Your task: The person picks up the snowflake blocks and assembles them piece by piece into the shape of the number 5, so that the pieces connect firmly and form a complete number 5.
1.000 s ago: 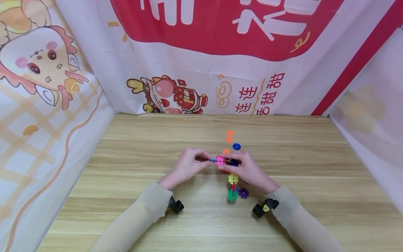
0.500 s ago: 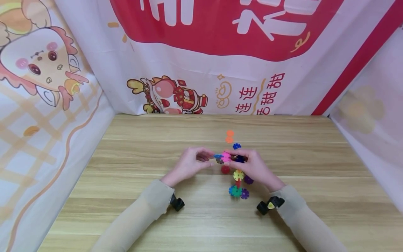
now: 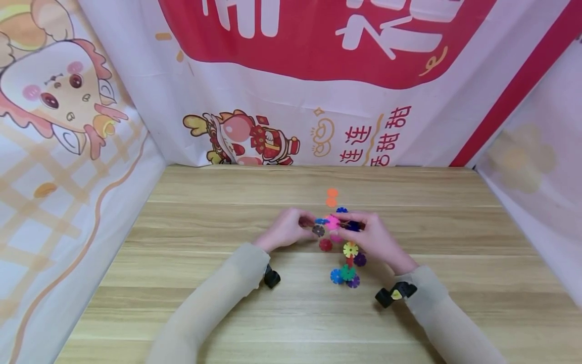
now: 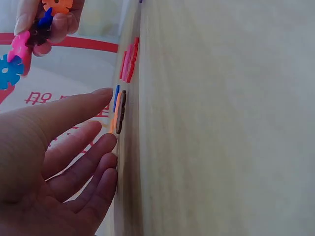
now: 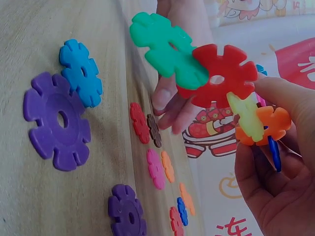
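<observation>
Between thumb and fingers, my right hand point(image 3: 375, 237) pinches a joined chain of notched plastic snowflake discs, held above the table. Its green disc point(image 5: 167, 49), red disc point(image 5: 224, 73), yellow disc point(image 5: 246, 118) and orange disc point(image 5: 275, 124) show in the right wrist view. A pink disc point(image 3: 333, 222) and a light blue disc point(image 3: 322, 221) stick out toward the left. My left hand point(image 4: 74, 162) has thumb and fingers spread apart, holding nothing, low beside a loose brown disc point(image 3: 318, 231) on the table. Whether the fingertips touch that disc, I cannot tell.
Loose discs lie about the hands: a red one point(image 3: 325, 245), a light blue one point(image 3: 336, 276), purple discs point(image 5: 59, 120) and orange discs point(image 3: 332, 192) farther back. A printed cloth point(image 3: 273, 91) hangs behind the wooden table point(image 3: 204, 212).
My left hand has let go of the chain's light blue end and moved right and down toward the brown disc. The right hand has drifted slightly right with the chain.
</observation>
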### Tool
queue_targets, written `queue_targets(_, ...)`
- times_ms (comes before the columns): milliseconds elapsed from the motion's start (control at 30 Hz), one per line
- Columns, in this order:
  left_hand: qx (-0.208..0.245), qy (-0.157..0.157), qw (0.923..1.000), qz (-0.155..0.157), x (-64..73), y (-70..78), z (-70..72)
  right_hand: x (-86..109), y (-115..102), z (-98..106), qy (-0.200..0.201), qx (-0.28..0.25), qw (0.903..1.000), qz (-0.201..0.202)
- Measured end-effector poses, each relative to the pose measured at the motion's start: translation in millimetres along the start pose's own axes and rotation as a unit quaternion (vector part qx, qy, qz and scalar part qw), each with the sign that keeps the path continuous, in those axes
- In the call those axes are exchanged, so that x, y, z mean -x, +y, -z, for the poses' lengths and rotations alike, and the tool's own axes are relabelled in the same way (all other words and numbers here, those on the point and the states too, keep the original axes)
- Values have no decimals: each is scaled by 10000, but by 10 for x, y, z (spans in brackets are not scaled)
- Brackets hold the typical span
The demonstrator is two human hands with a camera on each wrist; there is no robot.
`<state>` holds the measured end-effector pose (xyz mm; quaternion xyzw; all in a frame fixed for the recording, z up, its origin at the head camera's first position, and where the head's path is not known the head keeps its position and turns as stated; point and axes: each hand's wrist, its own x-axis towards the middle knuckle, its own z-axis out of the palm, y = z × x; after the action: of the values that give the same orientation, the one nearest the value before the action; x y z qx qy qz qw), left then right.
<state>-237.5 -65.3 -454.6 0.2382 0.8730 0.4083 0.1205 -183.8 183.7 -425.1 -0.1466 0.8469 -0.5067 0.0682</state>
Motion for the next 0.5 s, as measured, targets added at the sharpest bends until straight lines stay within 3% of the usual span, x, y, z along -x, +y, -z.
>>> queue_targets(167, -113, -95, 9996, 223, -66, 22, -24, 19, -24, 13, 67, 61, 10000, 0)
queue_targets(500, -294, -158, 9987, 387, -93, 41, -58, 26, -19, 2, 125, 142, 9998, 88)
